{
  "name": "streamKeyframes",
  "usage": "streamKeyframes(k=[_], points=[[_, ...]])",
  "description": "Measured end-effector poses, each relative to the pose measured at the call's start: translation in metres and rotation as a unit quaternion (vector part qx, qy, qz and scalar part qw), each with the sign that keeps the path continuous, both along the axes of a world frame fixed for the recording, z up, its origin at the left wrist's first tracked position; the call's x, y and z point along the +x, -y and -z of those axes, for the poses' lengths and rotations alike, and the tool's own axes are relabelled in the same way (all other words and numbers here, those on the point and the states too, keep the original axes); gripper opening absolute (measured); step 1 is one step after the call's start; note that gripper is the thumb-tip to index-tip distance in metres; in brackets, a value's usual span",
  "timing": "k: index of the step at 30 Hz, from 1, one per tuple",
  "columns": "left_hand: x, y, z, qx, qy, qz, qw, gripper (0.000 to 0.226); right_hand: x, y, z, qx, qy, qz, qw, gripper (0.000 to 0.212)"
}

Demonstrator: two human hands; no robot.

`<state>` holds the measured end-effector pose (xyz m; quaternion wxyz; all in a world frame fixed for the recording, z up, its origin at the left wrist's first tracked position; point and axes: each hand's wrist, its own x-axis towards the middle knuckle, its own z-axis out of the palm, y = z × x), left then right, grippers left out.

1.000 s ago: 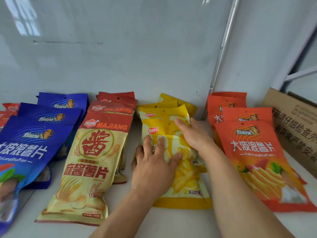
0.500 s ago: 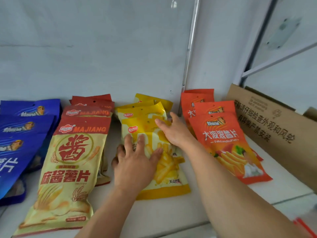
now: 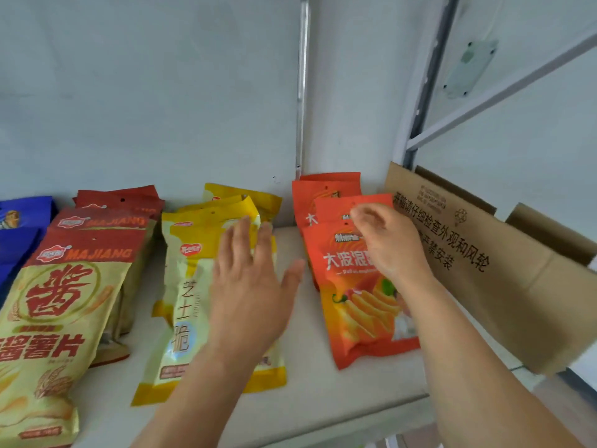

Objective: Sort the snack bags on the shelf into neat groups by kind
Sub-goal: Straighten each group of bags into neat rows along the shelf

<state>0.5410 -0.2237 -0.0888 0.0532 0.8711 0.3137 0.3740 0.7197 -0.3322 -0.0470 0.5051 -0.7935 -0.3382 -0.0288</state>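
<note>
On the shelf (image 3: pixel 323 399): orange bags (image 3: pixel 361 305) stacked right of yellow bags (image 3: pixel 193 286). Left hand (image 3: pixel 248 286) open, empty; right hand (image 3: pixel 384 240) loosely curled over orange stack, empty. Bags probably light, slick, crinkly; pinch top seam.

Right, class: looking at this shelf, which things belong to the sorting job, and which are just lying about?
Part of the job:
- blue bags
- red-topped MAJIANG bags
- yellow bags
- orange bags
- left hand, open over the yellow bags
- right hand, over the orange bags

Just lying about:
- cardboard box
- shelf frame
</note>
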Motion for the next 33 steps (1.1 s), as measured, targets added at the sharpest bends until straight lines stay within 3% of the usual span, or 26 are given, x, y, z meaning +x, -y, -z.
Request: streamKeyframes(k=[2, 4, 7, 10, 14, 16, 18, 20, 23, 27, 31, 33], points=[[0.030, 0.022, -0.002, -0.094, 0.015, 0.070, 0.993, 0.086, 0.017, 0.015, 0.004, 0.005, 0.009, 0.041, 0.999, 0.038], [0.060, 0.033, -0.002, -0.250, 0.042, 0.109, 0.961, 0.082, 0.033, 0.023, 0.010, -0.011, -0.018, 0.051, 0.998, 0.048], [0.098, 0.033, 0.008, -0.405, 0.069, 0.050, 0.910, 0.080, 0.053, 0.025, 0.021, -0.061, -0.103, 0.026, 0.993, 0.061], [0.121, 0.025, 0.017, -0.464, 0.085, 0.002, 0.882, 0.076, 0.070, 0.019, 0.033, -0.056, -0.170, -0.003, 0.984, 0.064], [0.130, 0.024, 0.016, -0.479, 0.102, 0.003, 0.872, 0.063, 0.088, 0.007, 0.043, -0.066, -0.222, -0.046, 0.972, 0.090], [0.132, 0.024, 0.016, -0.473, 0.121, -0.001, 0.873, 0.060, 0.090, 0.002, 0.046, -0.060, -0.246, -0.084, 0.964, 0.086], [0.134, 0.024, 0.016, -0.465, 0.127, -0.005, 0.876, 0.065, 0.094, 0.000, 0.049, -0.053, -0.280, -0.101, 0.953, 0.083], [0.134, 0.020, 0.019, -0.456, 0.117, -0.011, 0.882, 0.076, 0.103, 0.000, 0.055, -0.044, -0.290, -0.114, 0.949, 0.095], [0.132, 0.021, 0.016, -0.435, 0.094, -0.019, 0.895, 0.079, 0.110, 0.004, 0.059, -0.059, -0.250, -0.087, 0.963, 0.099], [0.132, 0.023, 0.018, -0.388, 0.069, -0.034, 0.918, 0.069, 0.110, 0.005, 0.064, -0.087, -0.204, -0.101, 0.970, 0.062], [0.127, 0.025, 0.013, -0.373, 0.058, -0.029, 0.926, 0.075, 0.107, 0.004, 0.045, -0.085, -0.181, -0.069, 0.977, 0.059], [0.124, 0.029, 0.008, -0.344, 0.045, -0.030, 0.937, 0.080, 0.109, -0.004, 0.033, -0.089, -0.112, -0.037, 0.989, 0.076]])
